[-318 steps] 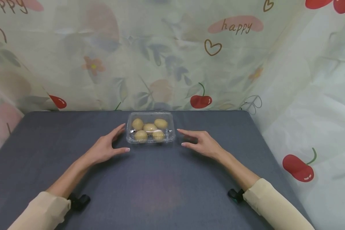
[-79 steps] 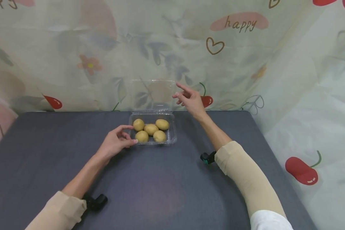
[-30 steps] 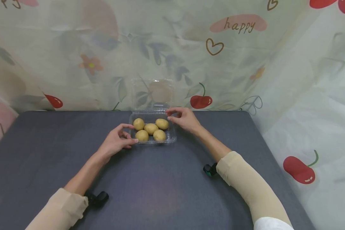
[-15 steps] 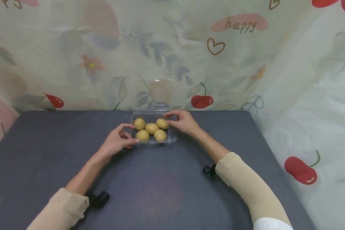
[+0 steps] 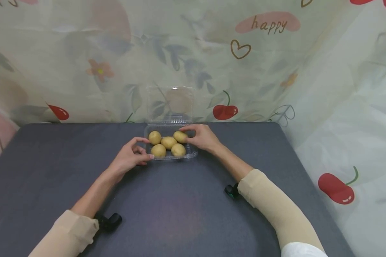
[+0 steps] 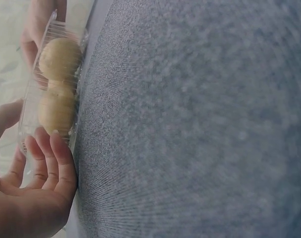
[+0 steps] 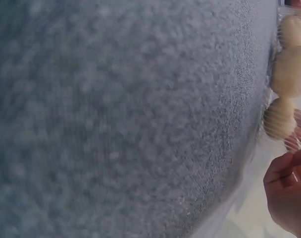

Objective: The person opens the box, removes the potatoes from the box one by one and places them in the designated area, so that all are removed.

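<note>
Clear tray with 5 potatoes, standing at the far middle of the dark counter; its lid is hinged open and stands upright against the printed cloth behind.

Left hand: at the tray's left near corner, fingers curled narrow against the tray wall, thumb raised near the rim. Whether the thumb touches the rim cannot be told. The left wrist view shows 2 potatoes through the ribbed wall, just beyond the fingertips.

Right hand: at the tray's right far side, fingers narrow and closed about the right rear potato, thumb on top. That potato lies in the tray, touching the centre potato.

The other 3 potatoes lie untouched inside the tray. A black wrist camera shows under each sleeve.
</note>
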Available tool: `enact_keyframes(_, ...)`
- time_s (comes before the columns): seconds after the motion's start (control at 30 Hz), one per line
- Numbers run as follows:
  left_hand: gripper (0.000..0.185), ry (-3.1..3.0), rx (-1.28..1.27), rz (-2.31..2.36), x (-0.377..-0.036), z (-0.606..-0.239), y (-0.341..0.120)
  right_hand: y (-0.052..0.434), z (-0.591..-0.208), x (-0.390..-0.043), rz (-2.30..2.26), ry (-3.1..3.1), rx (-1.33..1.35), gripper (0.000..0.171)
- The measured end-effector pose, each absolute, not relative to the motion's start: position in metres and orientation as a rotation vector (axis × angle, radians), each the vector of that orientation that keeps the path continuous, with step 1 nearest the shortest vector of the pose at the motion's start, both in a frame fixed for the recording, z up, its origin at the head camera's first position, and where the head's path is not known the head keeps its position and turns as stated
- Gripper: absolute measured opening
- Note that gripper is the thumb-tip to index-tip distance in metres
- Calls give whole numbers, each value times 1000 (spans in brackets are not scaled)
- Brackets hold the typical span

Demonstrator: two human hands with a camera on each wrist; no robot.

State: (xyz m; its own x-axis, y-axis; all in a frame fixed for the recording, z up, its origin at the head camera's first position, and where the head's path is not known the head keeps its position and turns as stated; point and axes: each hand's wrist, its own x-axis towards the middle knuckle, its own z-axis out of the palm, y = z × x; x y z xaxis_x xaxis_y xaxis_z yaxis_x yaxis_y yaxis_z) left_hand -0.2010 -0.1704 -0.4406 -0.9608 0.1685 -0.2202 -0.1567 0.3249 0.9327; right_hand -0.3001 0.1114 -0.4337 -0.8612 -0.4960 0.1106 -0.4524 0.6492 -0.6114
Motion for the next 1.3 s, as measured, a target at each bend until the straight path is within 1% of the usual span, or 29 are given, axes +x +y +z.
enact_keyframes(0.17, 61, 2314, 15, 1684, -202, -438, -171, 106, -433, -301, -940, 2809, -821, 42)
enact_keyframes(0.3, 60, 2318, 11, 1686, -203, -439, -172, 103, -430, -302, -848, 2845, -868, 44)
enact_keyframes(0.47, 59, 2320, 2, 1683, -204, -440, -173, 100, -429, -302, -742, 2863, -874, 44)
enact_keyframes(0.83, 61, 2308, 12, 1687, -204, -441, -172, 97, -428, -297, -586, 2931, -796, 44)
enact_keyframes(1.03, 59, 2318, 5, 1688, -203, -441, -171, 99, -430, -294, -581, 2959, -828, 42)
enact_keyframes(1.3, 60, 2322, 9, 1691, -201, -440, -169, 104, -435, -295, -716, 2968, -829, 38)
